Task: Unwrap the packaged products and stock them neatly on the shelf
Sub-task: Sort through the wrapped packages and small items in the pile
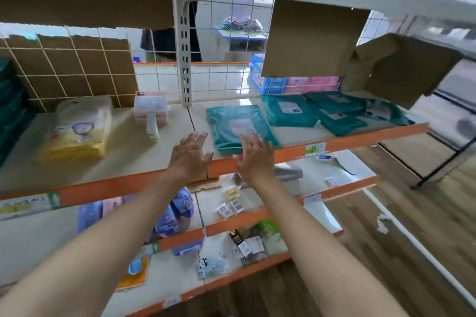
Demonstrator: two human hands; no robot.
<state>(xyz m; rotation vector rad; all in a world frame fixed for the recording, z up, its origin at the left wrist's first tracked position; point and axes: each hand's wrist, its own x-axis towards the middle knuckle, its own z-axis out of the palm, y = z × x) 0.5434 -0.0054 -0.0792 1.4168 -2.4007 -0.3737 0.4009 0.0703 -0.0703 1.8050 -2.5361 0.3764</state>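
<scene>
Teal parcel [226,121] at twelve o'clock; left hand [189,154] and right hand [253,159], spread and empty, should grip its near corners evenly.

- A flat mailer bag [240,126] is lying on the shelf board [123,157], near its front edge, just right of the upright post [184,59].
- More mailer bags [332,110] are lying to its right and further back, overlapping each other.
- A stack of soft packs [77,134] is sitting on the left part of the board.
- A stack of boxes [150,108] is standing between these packs and the post.
- A cardboard sheet [72,67] is standing behind the wire grid [221,80], at the back left.
- The left hand [189,154] is hovering over the front edge, just left of the flat bag.
- The right hand [253,156] is hovering over the bag's near edge.
- The lower shelves [257,211] are lying below, carrying small items.
</scene>
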